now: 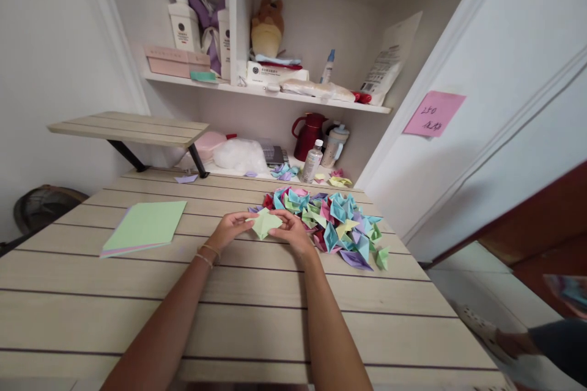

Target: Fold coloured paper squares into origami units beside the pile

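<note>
A pale green sheet of folded paper (265, 225) is held just above the table between my two hands. My left hand (232, 229) pinches its left corner, thumb below and fingers behind. On the other side my right hand (293, 232) grips the right edge with thumb and fingers. Close behind and to the right of my right hand lies a pile of folded paper pieces (338, 209) in blue, green, pink, purple and yellow. A stack of flat square paper (147, 226), green on top, rests to the left of my left hand.
The slatted wooden table (257, 330) has a small raised shelf (131, 127) at its back left. Beyond the pile stand a clear bottle (312, 162), a red jug (309, 137) and a cup (335, 146). A person's leg (513, 345) shows at the lower right.
</note>
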Demonstrator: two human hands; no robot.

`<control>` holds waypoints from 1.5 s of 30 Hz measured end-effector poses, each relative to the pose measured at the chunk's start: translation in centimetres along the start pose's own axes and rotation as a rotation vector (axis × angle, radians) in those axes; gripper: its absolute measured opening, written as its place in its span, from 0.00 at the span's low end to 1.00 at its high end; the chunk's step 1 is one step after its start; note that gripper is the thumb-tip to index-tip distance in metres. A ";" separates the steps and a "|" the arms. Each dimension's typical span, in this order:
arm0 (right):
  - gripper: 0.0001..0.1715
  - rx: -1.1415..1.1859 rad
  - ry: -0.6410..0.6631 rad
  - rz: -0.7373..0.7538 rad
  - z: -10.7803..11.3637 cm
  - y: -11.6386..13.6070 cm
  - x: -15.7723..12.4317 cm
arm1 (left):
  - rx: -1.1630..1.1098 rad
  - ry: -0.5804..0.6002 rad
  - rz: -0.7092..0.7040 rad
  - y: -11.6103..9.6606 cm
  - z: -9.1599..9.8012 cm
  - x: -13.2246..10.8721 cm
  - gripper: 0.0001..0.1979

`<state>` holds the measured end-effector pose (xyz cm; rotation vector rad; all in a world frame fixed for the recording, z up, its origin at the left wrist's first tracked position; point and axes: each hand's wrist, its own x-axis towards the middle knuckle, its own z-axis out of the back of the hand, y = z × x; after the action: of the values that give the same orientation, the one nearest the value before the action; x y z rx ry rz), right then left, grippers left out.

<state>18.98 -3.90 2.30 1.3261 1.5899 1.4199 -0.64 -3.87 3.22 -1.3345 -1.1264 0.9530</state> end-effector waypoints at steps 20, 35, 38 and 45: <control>0.18 -0.073 -0.140 0.037 -0.5 -0.6 0.4 | 0.050 0.020 -0.046 -0.1 -0.3 -0.1 0.17; 0.25 -0.146 0.034 0.027 -1.1 0.1 -0.1 | 0.111 -0.073 -0.069 0.5 -0.2 0.6 0.15; 0.22 -0.141 0.012 0.015 -1.0 0.0 -0.1 | 0.104 -0.043 -0.059 0.8 -0.1 0.7 0.15; 0.16 -0.101 -0.049 0.013 -0.6 -0.8 0.3 | 0.027 0.083 -0.061 1.2 -0.3 0.4 0.20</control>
<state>18.19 -3.76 1.76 1.3048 1.4604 1.4451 -0.10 -3.53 2.04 -1.2991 -1.0810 0.8581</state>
